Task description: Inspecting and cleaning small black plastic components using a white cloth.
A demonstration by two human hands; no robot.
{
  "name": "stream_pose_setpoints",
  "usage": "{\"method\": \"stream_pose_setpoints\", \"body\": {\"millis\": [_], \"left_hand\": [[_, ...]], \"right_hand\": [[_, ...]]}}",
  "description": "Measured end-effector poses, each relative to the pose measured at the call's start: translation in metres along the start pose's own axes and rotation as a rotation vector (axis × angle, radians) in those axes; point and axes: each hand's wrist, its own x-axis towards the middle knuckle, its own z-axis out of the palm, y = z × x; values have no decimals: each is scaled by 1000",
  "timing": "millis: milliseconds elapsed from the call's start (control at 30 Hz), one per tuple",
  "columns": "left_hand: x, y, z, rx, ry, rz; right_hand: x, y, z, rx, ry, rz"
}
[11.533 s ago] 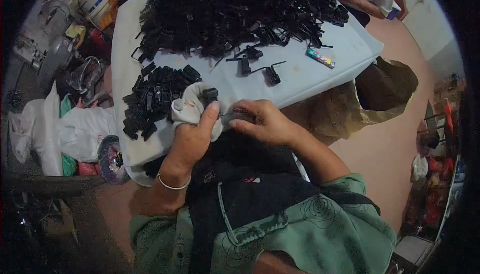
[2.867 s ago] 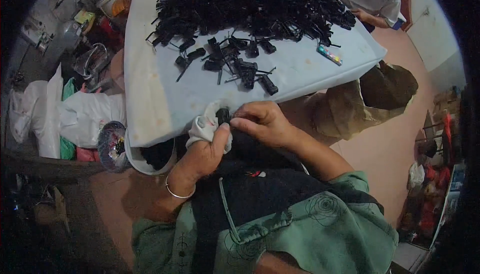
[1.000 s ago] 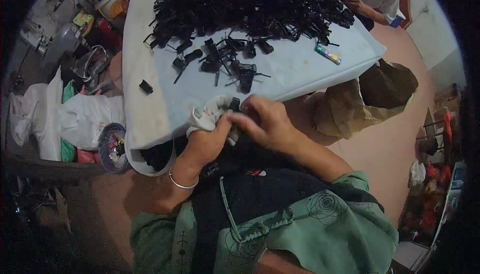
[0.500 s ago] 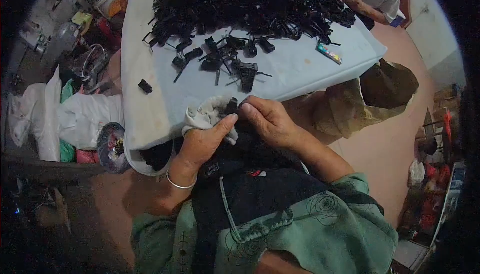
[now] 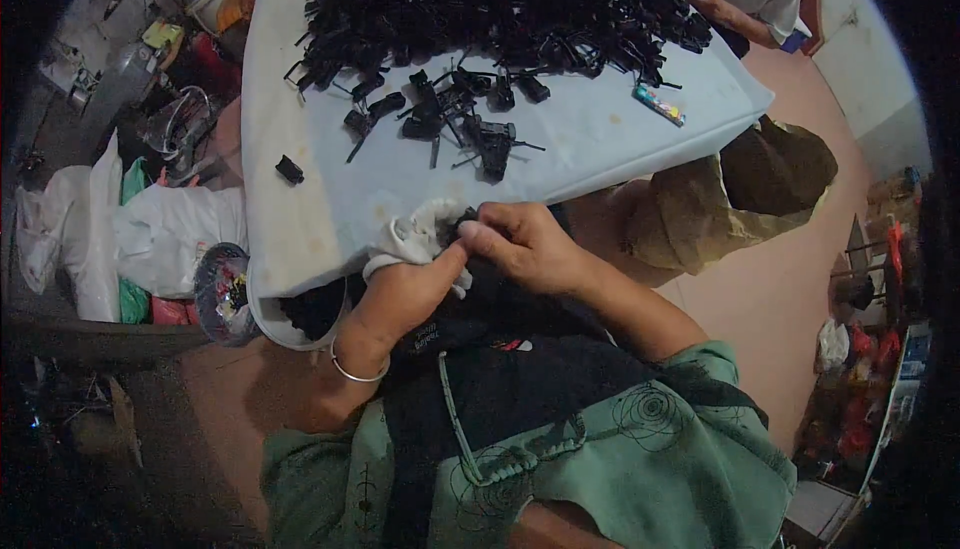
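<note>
My left hand point(image 5: 405, 294), its fingers covered by a whitish cloth glove point(image 5: 405, 239), is closed around a small black plastic part point(image 5: 467, 219). Against that part press the thumb and bent fingers of my right hand point(image 5: 535, 249), which is bare. Both hands meet just off the near edge of the white-covered table point(image 5: 580, 139). Beyond them, several loose black plastic pieces with thin stems point(image 5: 490, 149) lie in front of a large heap of similar black parts point(image 5: 500, 9). One short black piece point(image 5: 289, 170) sits alone at the left. My fingers hide most of the held part.
A brown paper sack point(image 5: 690, 219) stands open at the table's right. Under the near left corner is a white bucket point(image 5: 265, 321) with black contents, beside a clear bowl point(image 5: 222, 294). A colourful wrapper point(image 5: 658, 106) lies on the table. Another person's arm point(image 5: 735, 19) rests at the far right.
My right hand has shifted slightly left, and its thumb now lies against my left thumb. The black part sits deeper between the fingers and shows less. The pieces on the table look unmoved.
</note>
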Motion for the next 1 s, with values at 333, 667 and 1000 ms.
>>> {"method": "stream_pose_setpoints", "body": {"millis": [333, 667, 1000], "left_hand": [[-1, 13, -2, -178, -7, -38], [2, 16, -2, -331, -27, -55], [0, 21, 3, -274, 44, -6]], "right_hand": [[1, 7, 1, 160, -9, -117], [-1, 6, 2, 182, -21, -136], [7, 1, -2, 82, 121, -59]]}}
